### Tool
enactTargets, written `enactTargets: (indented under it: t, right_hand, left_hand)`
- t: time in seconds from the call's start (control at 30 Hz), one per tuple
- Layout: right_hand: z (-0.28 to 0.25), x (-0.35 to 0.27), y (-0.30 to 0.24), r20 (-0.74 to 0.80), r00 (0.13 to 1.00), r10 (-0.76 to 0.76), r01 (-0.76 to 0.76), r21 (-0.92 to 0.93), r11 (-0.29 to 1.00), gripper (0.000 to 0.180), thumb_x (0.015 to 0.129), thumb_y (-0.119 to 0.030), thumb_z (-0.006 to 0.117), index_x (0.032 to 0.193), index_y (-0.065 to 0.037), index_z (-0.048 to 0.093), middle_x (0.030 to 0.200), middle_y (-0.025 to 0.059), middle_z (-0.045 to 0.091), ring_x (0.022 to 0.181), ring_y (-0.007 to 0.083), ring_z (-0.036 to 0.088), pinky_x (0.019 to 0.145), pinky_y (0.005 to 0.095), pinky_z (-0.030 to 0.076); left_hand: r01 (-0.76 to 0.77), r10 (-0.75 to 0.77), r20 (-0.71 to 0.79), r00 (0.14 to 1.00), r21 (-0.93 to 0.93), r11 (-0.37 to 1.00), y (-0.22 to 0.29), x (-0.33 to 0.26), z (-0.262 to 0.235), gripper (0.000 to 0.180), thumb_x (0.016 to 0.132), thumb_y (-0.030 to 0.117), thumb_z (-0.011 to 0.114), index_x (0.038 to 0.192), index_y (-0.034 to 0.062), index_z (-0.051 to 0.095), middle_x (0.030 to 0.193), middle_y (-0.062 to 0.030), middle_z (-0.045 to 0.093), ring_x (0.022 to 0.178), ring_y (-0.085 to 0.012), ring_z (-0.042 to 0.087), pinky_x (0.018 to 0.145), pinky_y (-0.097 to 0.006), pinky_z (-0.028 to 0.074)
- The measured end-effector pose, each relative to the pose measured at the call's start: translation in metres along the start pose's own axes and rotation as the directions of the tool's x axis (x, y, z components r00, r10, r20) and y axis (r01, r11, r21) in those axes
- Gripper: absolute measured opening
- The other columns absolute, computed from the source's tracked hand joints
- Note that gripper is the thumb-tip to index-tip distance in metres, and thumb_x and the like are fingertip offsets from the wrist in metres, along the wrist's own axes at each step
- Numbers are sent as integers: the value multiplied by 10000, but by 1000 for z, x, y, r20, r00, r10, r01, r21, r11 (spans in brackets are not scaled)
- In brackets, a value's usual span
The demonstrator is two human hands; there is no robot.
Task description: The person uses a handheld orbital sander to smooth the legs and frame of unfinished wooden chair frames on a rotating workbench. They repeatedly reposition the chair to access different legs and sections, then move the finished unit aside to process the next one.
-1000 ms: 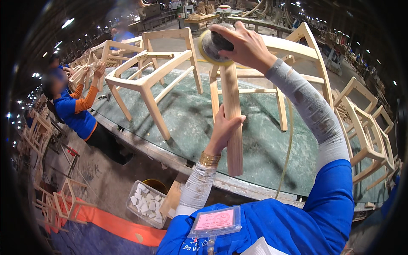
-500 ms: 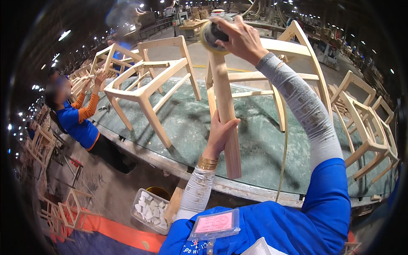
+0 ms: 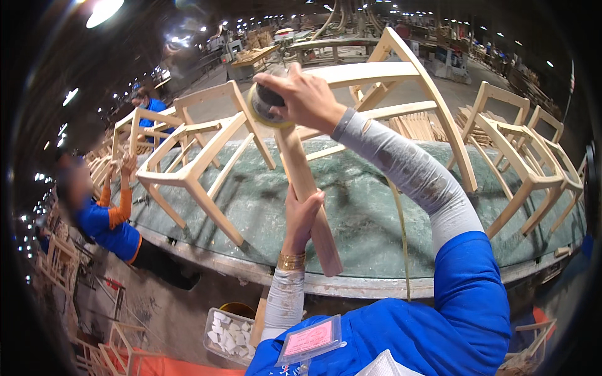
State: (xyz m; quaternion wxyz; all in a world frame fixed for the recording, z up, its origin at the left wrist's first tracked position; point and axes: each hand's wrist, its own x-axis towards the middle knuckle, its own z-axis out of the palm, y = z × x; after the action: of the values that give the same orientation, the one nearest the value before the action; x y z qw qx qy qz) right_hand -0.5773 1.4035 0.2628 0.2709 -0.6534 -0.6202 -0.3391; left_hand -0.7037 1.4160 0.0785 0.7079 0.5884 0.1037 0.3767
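Note:
My right hand [image 3: 308, 99] is closed over a round palm sander [image 3: 262, 108], dark on top with a yellowish rim. The sander's pad sits against the upper end of a pale wooden chair leg [image 3: 297, 161]. Lower down, my left hand [image 3: 302, 216] is wrapped round that same leg, thumb across its face. This leg belongs to a tilted wooden chair frame [image 3: 433, 94] propped on the green worktable [image 3: 370, 238]. The side of the sander facing the wood is mostly hidden.
To the left stands another bare chair frame [image 3: 194, 169]; more chair frames [image 3: 517, 156] stand to the right. A co-worker in blue [image 3: 113, 225] works at the table's left edge. A thin hose [image 3: 401, 232] hangs across the table. Below is a plastic bin [image 3: 229, 335] of white pieces.
The view has turned, so most things sit differently in it. The chair frame leans over more, and its leg slants further to the left at the top. Both hands keep their hold.

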Motion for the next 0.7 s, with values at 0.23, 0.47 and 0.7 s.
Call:
enactTargets:
  t: [0.23,0.47,0.7]
  right_hand:
    - [-1,-7,-2,-17,1000,22,-21,48,999,669,684,-325,759,1275,-301,446,919,204,502,701,305,604,595,408,518]
    - [-42,-25,122,-228,784,577,-612,-131,780,669,671,-377,749,1271,-292,465,1069,122,625,982,315,596,802,419,506]
    - [-70,-53,151,-219,672,708,-741,-195,643,660,679,-328,736,1276,-303,455,1145,28,606,1072,313,537,847,434,489]
  left_hand:
    - [61,-61,-5,998,-47,997,4,-8,1,403,743,75,663,1068,16,432,823,-63,558,643,-121,564,565,-244,479]
    - [-25,30,45,999,-89,996,-7,-16,5,371,773,43,632,1079,21,423,783,-75,554,633,-134,562,564,-263,486]
    - [-63,67,54,996,-83,995,-3,-25,11,365,769,43,629,1073,32,428,764,-71,547,616,-134,555,545,-255,474]
